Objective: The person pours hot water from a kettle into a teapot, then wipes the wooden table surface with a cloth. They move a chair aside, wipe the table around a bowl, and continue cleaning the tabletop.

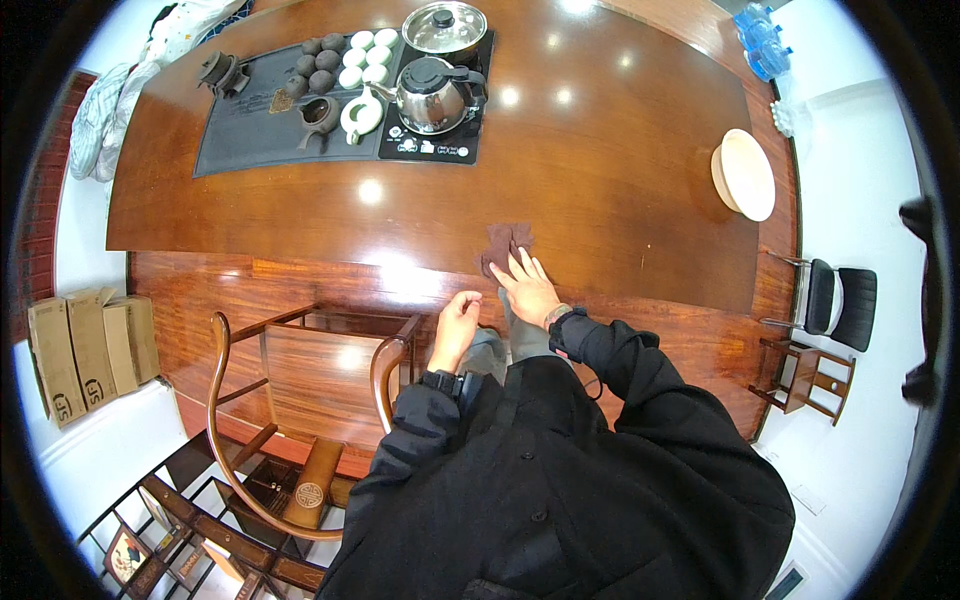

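Note:
My right hand [531, 291] lies flat near the front edge of a polished wooden table [600, 187]. Its fingers are spread, and the fingertips rest on a crumpled dark brown cloth [508, 246]. The cloth spreads out beyond the fingers and is not seen to be gripped. Close by on the left, my left hand [455, 330] is held in front of my body, short of the table edge. Its fingers curl together, and nothing shows in them.
A black tea tray [247, 150] at the back left carries dark and pale green cups. Beside it, a steel kettle [431, 96] and a lidded pot [445, 30] stand on a cooktop. A cream basin [744, 176] sits at the right. A wooden armchair [322, 375] stands left of me.

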### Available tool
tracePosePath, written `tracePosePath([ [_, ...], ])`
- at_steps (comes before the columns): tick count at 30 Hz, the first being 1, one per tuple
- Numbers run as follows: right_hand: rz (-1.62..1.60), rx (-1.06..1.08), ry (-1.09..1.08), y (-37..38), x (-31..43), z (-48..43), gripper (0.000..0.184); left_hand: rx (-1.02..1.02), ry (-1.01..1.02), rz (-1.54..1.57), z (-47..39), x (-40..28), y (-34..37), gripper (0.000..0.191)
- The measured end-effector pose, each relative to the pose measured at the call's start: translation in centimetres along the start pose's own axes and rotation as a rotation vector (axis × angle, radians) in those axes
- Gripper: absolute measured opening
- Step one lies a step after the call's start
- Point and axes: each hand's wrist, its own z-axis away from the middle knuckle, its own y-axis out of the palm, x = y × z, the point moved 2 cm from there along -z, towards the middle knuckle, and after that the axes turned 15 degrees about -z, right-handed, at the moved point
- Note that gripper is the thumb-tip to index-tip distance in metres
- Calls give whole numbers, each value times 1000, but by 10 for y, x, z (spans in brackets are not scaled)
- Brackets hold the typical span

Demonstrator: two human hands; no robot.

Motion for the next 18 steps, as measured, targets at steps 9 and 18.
tracePosePath([
  [9,151,-52,31,-18,-16,-40,53,51,-54,-15,-29,-8,6,17],
  [18,171,-39,65,-74,-75,-116,59,28,-164,-6,-82,-14,15,19],
])
